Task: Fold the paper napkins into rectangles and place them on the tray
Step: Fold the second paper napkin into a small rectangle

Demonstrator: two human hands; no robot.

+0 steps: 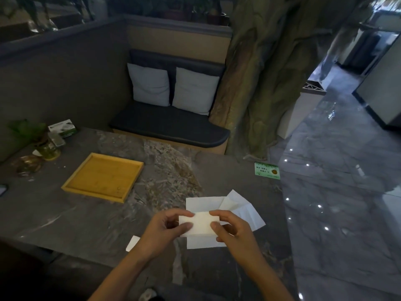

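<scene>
A white paper napkin (200, 224), folded into a small rectangle, is held just above the table between both hands. My left hand (167, 227) pinches its left end and my right hand (231, 229) pinches its right end. Under them lie loose unfolded white napkins (240, 208), overlapping on the stone table. A yellow wooden tray (103, 177) sits to the upper left with nothing in it. A small white paper scrap (132, 243) lies left of my left wrist.
A glass jar with a green plant (46, 148), a tissue box (63, 128) and an amber glass dish (28, 165) stand at the table's far left. A green card (267, 170) lies near the right edge. Beyond are a cushioned bench (171, 127) and a tree trunk (267, 72).
</scene>
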